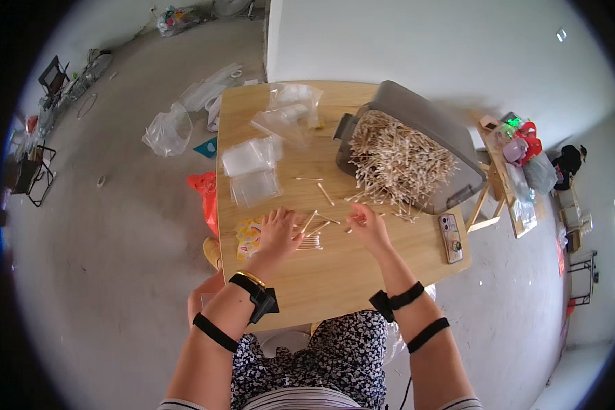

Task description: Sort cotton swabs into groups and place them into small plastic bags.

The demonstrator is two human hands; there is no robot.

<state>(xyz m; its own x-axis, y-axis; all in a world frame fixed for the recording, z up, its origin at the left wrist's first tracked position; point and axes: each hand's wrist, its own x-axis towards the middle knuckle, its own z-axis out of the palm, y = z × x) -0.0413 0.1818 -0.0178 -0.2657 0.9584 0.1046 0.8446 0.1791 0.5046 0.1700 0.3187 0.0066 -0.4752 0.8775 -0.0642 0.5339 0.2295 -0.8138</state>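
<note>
The left hand (278,231) lies flat and spread, palm down, on a small row of cotton swabs (310,242) lined up side by side on the desk (335,280), just right of a colourful printed sheet (249,236). The right hand (366,223) is partly curled, its fingertips pinching what look like one or two swabs just off the loose edge of the big heap; how many it has is too small to tell.

By the look of it, the work is at an early stage. The gathered row under the left hand is only a handful, while the grey bin (424,130) tipped on its side holds a very large pile of swabs (396,160) spilling onto the wood. A few stray swabs (324,193) lie apart between the heap and the hands. The stack of small clear bags (253,171) sits flat beyond the left hand, seemingly unfilled, with a bigger crumpled clear bag (290,109) further back. No filled bag shows anywhere on the desk, so nearly all of the sorting and any packing appears to remain.

A phone (451,237) lies near the right edge of the desk
</note>
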